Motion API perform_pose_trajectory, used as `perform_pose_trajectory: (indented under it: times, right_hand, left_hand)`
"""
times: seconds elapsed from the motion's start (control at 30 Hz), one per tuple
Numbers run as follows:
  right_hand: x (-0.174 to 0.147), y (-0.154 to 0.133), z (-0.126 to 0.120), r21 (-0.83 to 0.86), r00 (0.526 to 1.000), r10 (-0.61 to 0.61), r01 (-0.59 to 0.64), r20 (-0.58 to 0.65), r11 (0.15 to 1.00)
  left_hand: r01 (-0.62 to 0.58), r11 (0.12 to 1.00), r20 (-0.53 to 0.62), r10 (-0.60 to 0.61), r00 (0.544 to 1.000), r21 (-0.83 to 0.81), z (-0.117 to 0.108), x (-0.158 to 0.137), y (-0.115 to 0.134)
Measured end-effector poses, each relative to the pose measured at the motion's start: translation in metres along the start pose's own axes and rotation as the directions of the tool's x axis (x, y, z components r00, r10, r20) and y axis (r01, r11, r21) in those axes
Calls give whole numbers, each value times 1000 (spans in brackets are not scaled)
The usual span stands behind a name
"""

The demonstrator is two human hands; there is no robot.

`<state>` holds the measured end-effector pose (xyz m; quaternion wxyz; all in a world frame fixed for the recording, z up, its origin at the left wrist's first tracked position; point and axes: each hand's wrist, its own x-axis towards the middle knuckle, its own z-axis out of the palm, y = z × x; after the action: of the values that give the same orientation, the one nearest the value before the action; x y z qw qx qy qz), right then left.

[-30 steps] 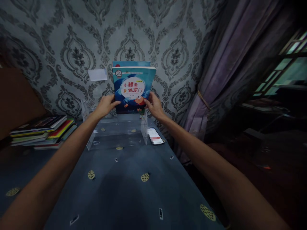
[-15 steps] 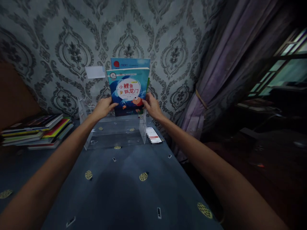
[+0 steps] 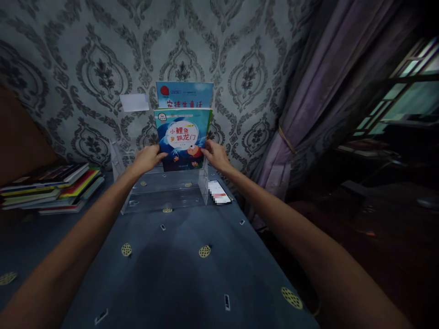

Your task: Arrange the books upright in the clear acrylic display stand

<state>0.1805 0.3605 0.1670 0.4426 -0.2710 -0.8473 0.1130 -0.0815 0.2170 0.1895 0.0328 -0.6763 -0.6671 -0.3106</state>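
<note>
Between my two hands is a blue picture book [image 3: 183, 137] with a white oval and red Chinese lettering on its cover, held upright over a clear tiered rack [image 3: 203, 185]. My left hand [image 3: 148, 160] grips its lower left edge, thumb across the front. At the lower right edge, my right hand [image 3: 215, 154] pinches it the same way; the fingers behind are hidden. Behind it, a lighter blue book [image 3: 185, 93] stands upright and shows only its top part. The rack's clear shelves sit on the table.
A stack of books [image 3: 51, 187] lies at the left beside a brown panel [image 3: 24, 132]. Right of the rack lies a phone [image 3: 219, 193] with a lit screen. A white card [image 3: 134, 103] stands near the patterned wall. A tied purple curtain [image 3: 291, 114] hangs at the right.
Both hands have lowered the front book a little, and its tilt has lessened. More of the lighter blue book behind shows above it, including red lettering.
</note>
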Motion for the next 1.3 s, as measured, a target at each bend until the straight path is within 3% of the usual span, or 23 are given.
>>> perform_pose_trajectory:
  times: [0.1, 0.33, 0.53, 1.3]
  right_hand:
    - [-2, 2, 1, -6, 1000, 3, -3, 10, 1000]
    - [-2, 4, 1, -15, 1000, -5, 5, 2, 1000]
    - [-2, 9, 5, -10, 999, -25, 25, -27, 1000]
    - [-2, 15, 2, 102, 990, -111, 120, -81, 988]
  left_hand:
    - [51, 979, -14, -49, 999, 197, 1, -3, 6]
    - [62, 966, -3, -63, 998, 251, -1, -4, 16]
    - [140, 889, 53, -181, 982, 437, -4, -9, 36]
    - [195, 839, 36, -247, 968, 508, 1, -12, 57]
